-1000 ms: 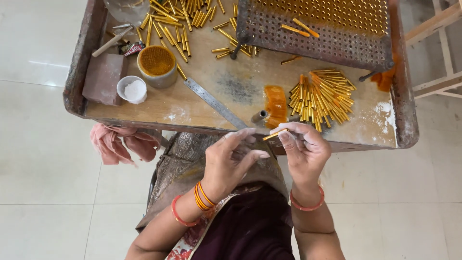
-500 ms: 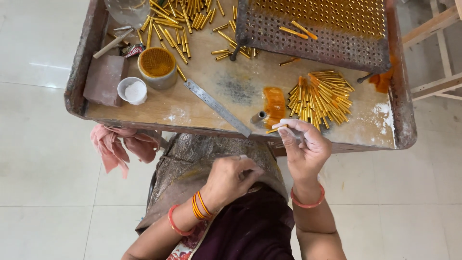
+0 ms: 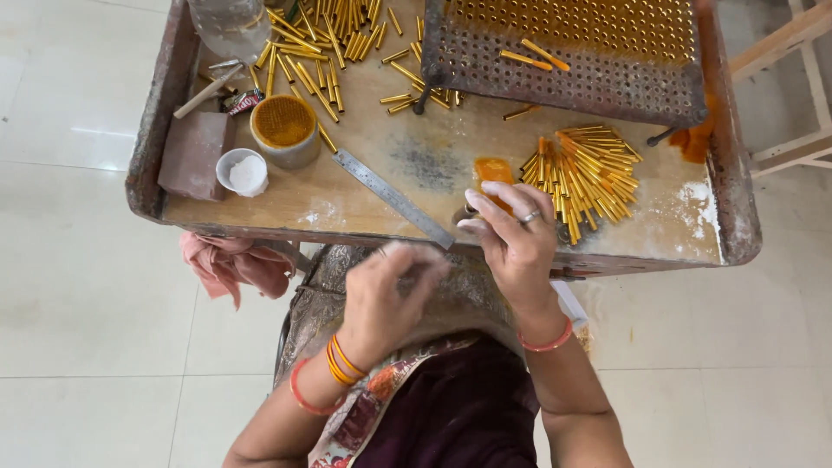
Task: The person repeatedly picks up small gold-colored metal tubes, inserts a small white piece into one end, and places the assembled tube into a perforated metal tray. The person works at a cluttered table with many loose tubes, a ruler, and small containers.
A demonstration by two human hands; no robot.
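Working at bench [image 3: 364,195] edge | my right hand [image 3: 513,232] curled, fingertips pinched together, contents unclear | my left hand [image 3: 386,295] blurred over lap, grip unreadable | yellow sticks [image 3: 582,173] piled beside right hand, within reach | steel ruler [image 3: 392,198] diagonal between

On the tray [image 3: 165,195], the block [image 3: 193,154] sits far left, with the cup [image 3: 245,172] just right of it and the jar [image 3: 284,130] behind the cup. The ruler [image 3: 392,196] runs diagonally from beside the jar toward the near edge. The tube pile [image 3: 579,173] lies right of centre, the perforated rack [image 3: 572,61] behind it, loose tubes [image 3: 322,35] left of the rack.
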